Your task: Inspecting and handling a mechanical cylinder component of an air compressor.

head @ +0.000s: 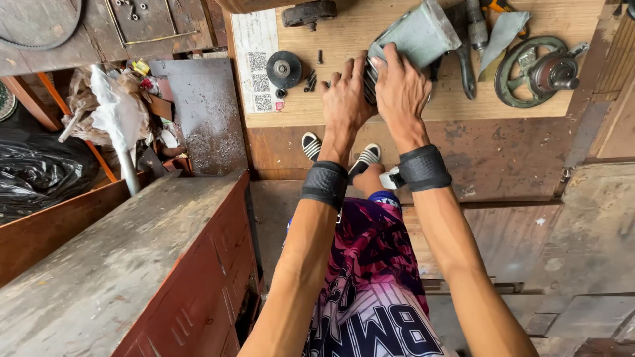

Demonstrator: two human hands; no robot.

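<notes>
Wooden workbench [456, 106] carries grey housing [417, 36], pulley [283, 69], handwheel [539, 71].

Both forearms are bare from the elbow down. A wide black wristband [325, 184] of padded fabric wraps the wrist below the left hand [344, 99], and a matching black wristband [424, 168] wraps the wrist below the right hand [400, 92]. The person wears a sleeveless jersey [374, 291] with a pink, purple and black pattern, white toward the hem with large dark lettering. On the feet are black-and-white striped slide sandals [311, 145].
</notes>
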